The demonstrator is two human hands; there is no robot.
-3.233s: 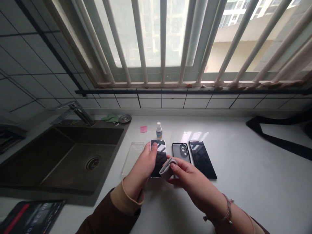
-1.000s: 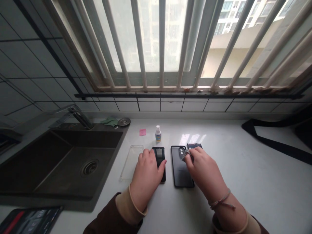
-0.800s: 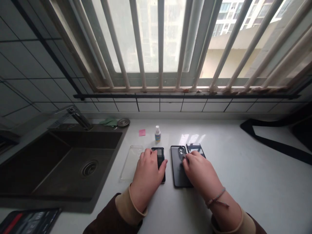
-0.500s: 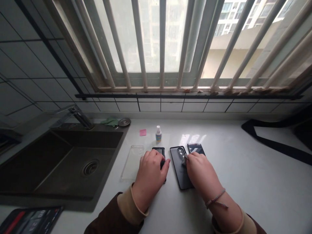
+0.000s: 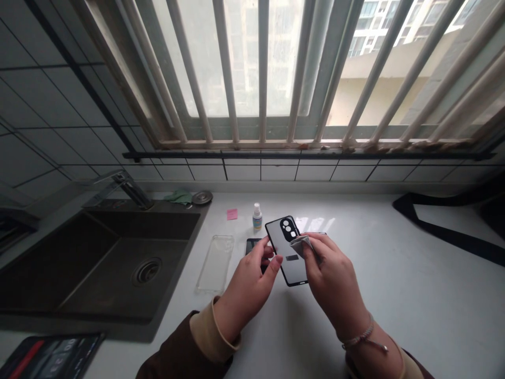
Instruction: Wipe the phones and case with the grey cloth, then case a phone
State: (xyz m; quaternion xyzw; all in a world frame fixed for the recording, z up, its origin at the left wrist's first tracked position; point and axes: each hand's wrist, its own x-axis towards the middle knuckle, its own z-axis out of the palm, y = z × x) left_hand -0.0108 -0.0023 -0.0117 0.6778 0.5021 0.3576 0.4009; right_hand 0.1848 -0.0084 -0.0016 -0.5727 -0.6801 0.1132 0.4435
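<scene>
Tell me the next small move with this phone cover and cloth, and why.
Probably wipe the grey cloth in the right hand around the camera cutout: the left hand holds the black-rimmed phone cover up off the counter, and the cloth sits right beside that cutout.

Brown sleeves point(image 5: 177, 345), beige ribbed cuffs point(image 5: 211, 331), braided bracelet point(image 5: 362, 339)

Left hand point(image 5: 246, 305) and right hand point(image 5: 331, 279) met at a phone case point(image 5: 281, 252)
The left fingers curled against its lower-left edge; the right fingers pinched its upper-right side, both wrists angled inward.
</scene>
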